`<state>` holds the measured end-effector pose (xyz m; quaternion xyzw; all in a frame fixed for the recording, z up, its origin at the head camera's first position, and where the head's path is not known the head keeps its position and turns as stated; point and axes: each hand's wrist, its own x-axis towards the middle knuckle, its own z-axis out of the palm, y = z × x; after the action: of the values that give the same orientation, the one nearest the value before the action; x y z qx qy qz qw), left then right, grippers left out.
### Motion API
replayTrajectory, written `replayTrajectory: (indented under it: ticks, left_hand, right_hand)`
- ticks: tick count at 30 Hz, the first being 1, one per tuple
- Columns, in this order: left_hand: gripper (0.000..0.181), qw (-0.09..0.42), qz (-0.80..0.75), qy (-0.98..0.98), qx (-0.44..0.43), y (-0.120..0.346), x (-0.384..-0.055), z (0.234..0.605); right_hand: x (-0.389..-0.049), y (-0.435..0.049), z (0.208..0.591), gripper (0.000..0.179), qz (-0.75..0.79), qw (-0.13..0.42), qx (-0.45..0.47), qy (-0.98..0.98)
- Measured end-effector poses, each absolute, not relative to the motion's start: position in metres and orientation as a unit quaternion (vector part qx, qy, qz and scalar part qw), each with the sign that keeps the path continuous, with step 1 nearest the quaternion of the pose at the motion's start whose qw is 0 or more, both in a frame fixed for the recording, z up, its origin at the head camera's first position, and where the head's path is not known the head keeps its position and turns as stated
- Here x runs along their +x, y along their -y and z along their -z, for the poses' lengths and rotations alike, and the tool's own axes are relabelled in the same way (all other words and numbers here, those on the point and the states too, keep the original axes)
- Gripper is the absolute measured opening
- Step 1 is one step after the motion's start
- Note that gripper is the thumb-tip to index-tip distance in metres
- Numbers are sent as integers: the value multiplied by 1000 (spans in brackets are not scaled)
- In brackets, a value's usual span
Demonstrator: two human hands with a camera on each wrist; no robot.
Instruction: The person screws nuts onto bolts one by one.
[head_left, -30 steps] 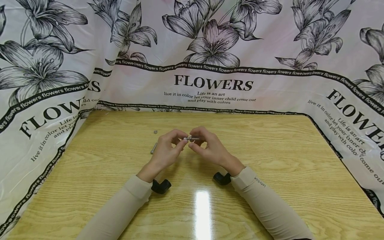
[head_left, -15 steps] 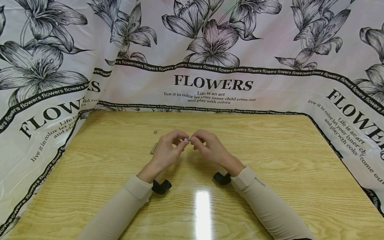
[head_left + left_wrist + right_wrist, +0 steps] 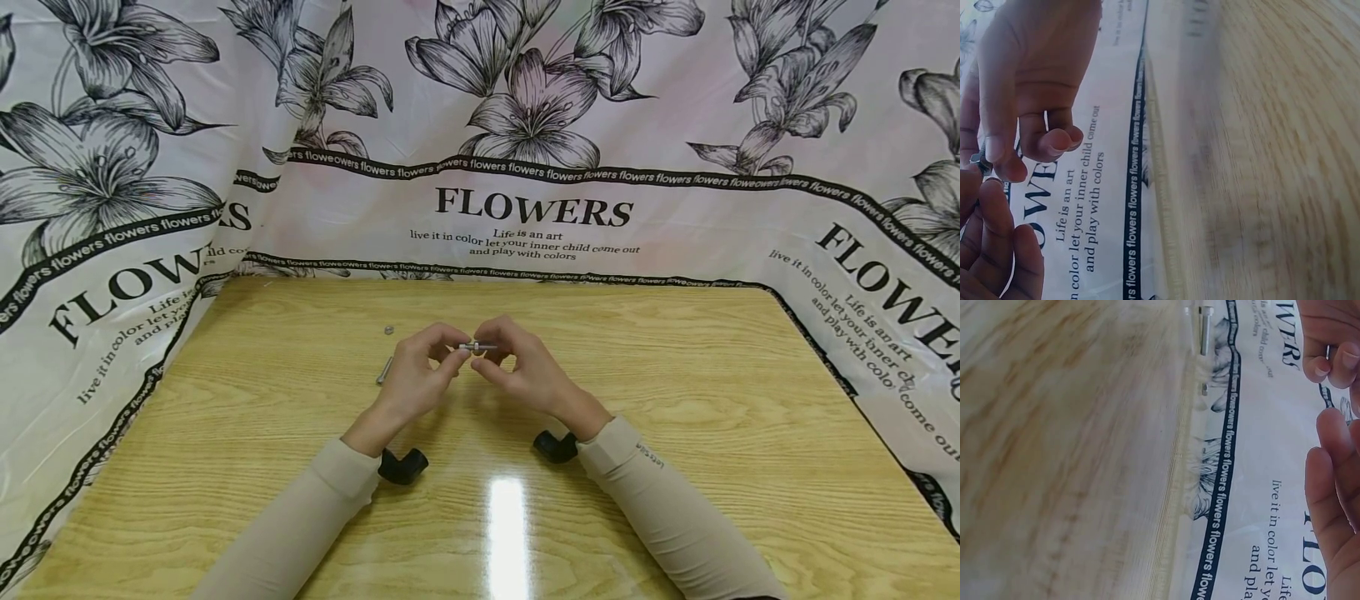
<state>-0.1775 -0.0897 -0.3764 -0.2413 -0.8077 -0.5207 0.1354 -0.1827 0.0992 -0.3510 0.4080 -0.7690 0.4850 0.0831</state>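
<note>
In the head view my left hand (image 3: 422, 375) pinches a small silver bolt (image 3: 489, 347) between thumb and fingertips, held level above the table. A hex nut (image 3: 476, 347) sits partway along its shank, just beyond the left fingertips. My right hand (image 3: 528, 375) is around the bolt's right end, thumb and index finger spread, with a gap between thumb and bolt. The left wrist view shows the nut (image 3: 979, 162) beside the left thumb, right fingertips close below. In the right wrist view, the held bolt is hidden.
On the wood-grain table (image 3: 675, 375), a loose bolt (image 3: 385, 370) lies left of my left hand, with a loose nut (image 3: 388, 330) behind it. Black wrist mounts (image 3: 403, 467) show at both wrists. A flower-printed cloth (image 3: 540, 217) encloses the back and sides.
Half a second ago the right thumb and fingers were closed together over the nut and bolt end; now they are spread, showing both. The left hand keeps nearly the same place.
</note>
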Motion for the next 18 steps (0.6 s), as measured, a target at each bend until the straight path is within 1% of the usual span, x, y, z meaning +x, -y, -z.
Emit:
replayTrajectory:
  ticks: [5, 8, 12, 14, 18]
  left_hand:
    - [9, 136, 519, 808, -244, 90, -178, 378]
    - [9, 139, 518, 807, -245, 89, -178, 378]
    - [9, 138, 517, 807, -248, 89, -178, 377]
    - [9, 137, 517, 807, -249, 88, -178, 377]
    - [9, 136, 520, 806, -247, 89, -177, 376]
  right_hand:
    - [-191, -100, 363, 14, -480, 89, 415, 768]
    - [-199, -102, 374, 8, -473, 79, 401, 781]
    - [-204, -105, 382, 18, -470, 64, 385, 792]
    - [-204, -106, 383, 20, -473, 62, 382, 791]
    - [-204, -107, 383, 13, -486, 61, 379, 785]
